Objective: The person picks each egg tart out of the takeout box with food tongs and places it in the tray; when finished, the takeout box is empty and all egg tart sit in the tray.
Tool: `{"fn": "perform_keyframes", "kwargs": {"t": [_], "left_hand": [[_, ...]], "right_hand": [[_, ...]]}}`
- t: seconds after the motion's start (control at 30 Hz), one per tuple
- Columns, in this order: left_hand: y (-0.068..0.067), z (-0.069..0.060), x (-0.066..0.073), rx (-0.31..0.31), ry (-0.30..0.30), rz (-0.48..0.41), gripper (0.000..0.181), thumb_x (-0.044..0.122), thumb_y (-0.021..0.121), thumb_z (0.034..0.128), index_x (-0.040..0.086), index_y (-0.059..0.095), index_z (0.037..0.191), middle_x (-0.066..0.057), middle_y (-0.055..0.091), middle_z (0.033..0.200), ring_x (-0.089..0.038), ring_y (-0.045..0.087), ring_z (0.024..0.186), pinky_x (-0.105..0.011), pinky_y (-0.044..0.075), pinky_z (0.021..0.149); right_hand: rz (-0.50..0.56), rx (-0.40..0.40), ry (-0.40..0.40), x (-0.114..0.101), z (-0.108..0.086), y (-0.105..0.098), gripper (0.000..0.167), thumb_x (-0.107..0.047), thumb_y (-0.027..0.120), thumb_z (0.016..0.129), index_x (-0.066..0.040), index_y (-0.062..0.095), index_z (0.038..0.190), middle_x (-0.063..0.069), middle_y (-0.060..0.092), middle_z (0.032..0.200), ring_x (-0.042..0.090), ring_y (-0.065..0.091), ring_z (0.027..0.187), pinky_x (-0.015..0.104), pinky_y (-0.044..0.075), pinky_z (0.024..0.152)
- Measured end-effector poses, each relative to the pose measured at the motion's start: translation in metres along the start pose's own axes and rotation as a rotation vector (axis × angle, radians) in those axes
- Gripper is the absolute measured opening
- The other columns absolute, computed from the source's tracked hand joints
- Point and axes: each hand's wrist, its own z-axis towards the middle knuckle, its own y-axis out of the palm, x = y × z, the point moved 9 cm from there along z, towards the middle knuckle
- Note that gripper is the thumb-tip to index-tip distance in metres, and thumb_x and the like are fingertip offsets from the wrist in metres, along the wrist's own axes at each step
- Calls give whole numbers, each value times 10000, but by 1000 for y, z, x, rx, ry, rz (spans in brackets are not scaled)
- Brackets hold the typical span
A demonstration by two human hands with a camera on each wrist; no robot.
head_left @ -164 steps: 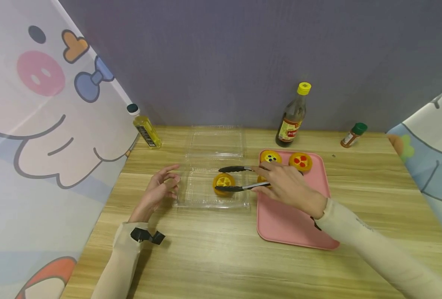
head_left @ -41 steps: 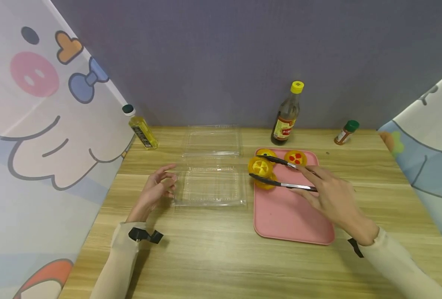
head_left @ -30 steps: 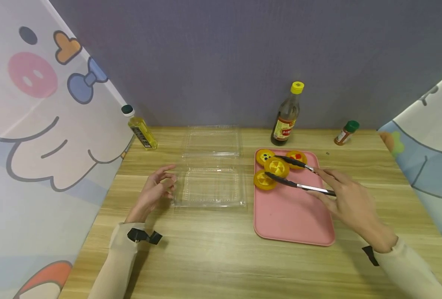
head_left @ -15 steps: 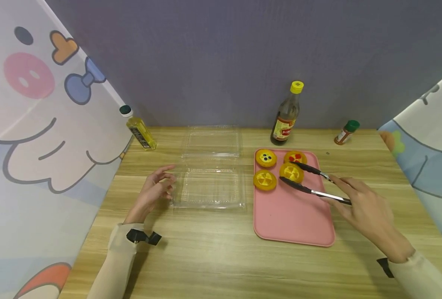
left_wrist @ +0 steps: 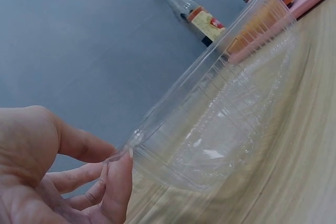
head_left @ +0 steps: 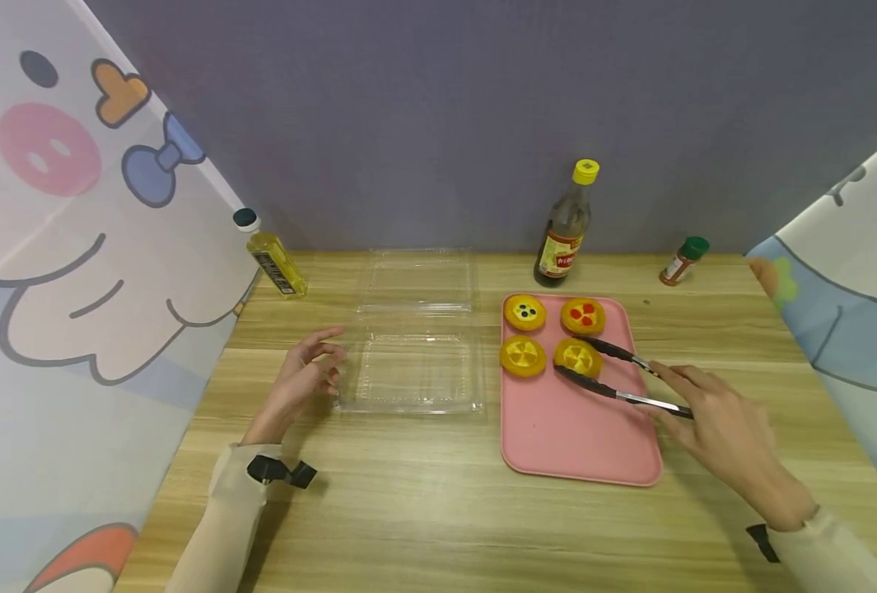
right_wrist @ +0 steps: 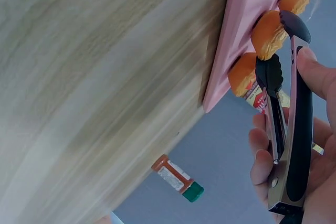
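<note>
My left hand (head_left: 300,380) pinches the near-left rim of a clear plastic hinged container (head_left: 417,407), thumb on one side and fingers on the other in the left wrist view. The container's lid (head_left: 417,280) lies folded back. My right hand (head_left: 727,428) holds black-tipped metal tongs (head_left: 653,403). Their tips stand on either side of a tart with yellow wedges (head_left: 577,357) on a pink tray (head_left: 579,445). Beside it are a similar yellow tart (head_left: 523,356), a blueberry-dotted tart (head_left: 524,312) and a red-topped tart (head_left: 582,316).
A dark sauce bottle with a yellow cap (head_left: 561,239) stands behind the tray. A small green-capped spice jar (head_left: 683,262) is at the back right. At the back left stands a yellow oil bottle (head_left: 278,265). A grey partition (head_left: 438,123) closes off the wooden table's far edge.
My right hand has carried the tart in the tongs rightward from the clear container to the tray, where it sits right of the similar one. My left hand stays at the container.
</note>
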Motion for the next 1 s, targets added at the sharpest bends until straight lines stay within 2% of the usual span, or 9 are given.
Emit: {"fn": "perform_keyframes", "kwargs": {"t": [0.53,0.7,0.83,1.0], "left_hand": [[0,1,0,13,-10,37,508,80,536,1069,105,442,1567,-69,577,1120,-75,580,678,-241,574,550],[0,0,2,25,-16,50,514,61,531,1060,100,446,1565,-90,580,1136,-74,581,672,-241,570,545],[0,-2,5,32,-15,62,513,57,535,1056,95,451,1561,-84,581,1123,-78,583,663,-255,576,544],[1,-2,7,34,-14,66,518,51,538,1050,89,452,1559,-64,575,1107,-81,584,653,-262,579,537]], "right_hand": [[31,27,25,1,-3,-1,724,-365,921,753,-125,662,1386,162,709,1247,378,727,840,222,302,399],[55,74,36,2,-3,-9,759,-321,943,718,-142,663,1401,127,726,1202,265,687,730,225,315,405],[70,126,43,6,-2,-19,775,-318,956,695,-146,671,1396,101,730,1143,168,596,624,217,293,399],[77,180,48,17,0,-27,759,-350,946,708,-114,681,1379,117,721,1117,143,548,601,209,279,399]]}}
